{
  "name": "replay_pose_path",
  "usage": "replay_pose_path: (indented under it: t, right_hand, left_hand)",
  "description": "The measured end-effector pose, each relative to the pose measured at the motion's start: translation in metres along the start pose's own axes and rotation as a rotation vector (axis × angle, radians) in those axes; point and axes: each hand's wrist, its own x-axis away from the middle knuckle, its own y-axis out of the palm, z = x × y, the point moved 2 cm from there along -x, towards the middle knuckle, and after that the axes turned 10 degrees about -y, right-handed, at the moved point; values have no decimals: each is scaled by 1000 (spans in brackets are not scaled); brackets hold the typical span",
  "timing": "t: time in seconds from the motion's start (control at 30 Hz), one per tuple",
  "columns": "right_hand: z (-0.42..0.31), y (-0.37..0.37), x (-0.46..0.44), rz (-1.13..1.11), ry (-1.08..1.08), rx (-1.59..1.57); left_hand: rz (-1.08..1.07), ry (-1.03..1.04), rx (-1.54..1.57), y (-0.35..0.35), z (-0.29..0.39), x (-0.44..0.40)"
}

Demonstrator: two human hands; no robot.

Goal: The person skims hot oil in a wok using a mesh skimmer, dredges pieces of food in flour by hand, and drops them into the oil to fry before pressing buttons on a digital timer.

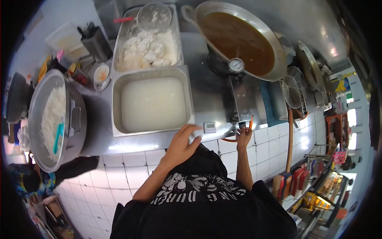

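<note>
My right hand is at the front of a gas stove, its fingers closed around the black knob beside an orange hose. Above the burner sits a large wok of brown oil, with a dial thermometer at its near rim. My left hand hovers by the counter's front edge, thumb and fingers apart, holding nothing. Just right of it lies a small digital timer. Beyond that hand stands a steel pan of cloudy, whitish liquid.
Behind the liquid, a tray holds flour-coated pieces and a red-handled strainer. At left is a big pot of white flour with a turquoise scoop. A wire skimmer rests right of the wok, its wooden handle jutting past the counter edge.
</note>
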Motion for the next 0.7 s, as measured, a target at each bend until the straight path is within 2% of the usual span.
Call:
replay_pose_path:
  t: [0.1,0.23,0.27,0.33,0.37,0.43,0.5,0.53,0.6,0.7]
  right_hand:
    - [2,-2,-8,-43,50,52]
    - [10,-7,-19,-84,37,37]
    - [7,-5,-19,-85,55,23]
    - [8,-7,-24,-122,69,12]
    - [10,-11,-27,-134,85,-46]
    - [11,-15,-34,-132,119,-123]
    - [9,-16,-37,-216,238,-129]
    - [11,-18,-38,-212,213,-97]
    - [12,-20,-41,-210,226,-110]
    - [12,-19,-43,-181,284,-135]
  left_hand:
    - [-44,-355,86,-20,-63,60]
    - [151,-678,246,-28,-148,140]
    - [199,-821,276,-30,-161,155]
    - [440,-936,379,-16,-212,192]
    - [501,-1100,367,-9,-237,211]
    - [689,-1168,432,27,-312,267]
    - [740,-1360,689,40,-330,290]
    - [740,-1364,694,46,-338,299]
    - [777,-1513,876,60,-349,309]
    - [746,-1576,899,70,-355,317]
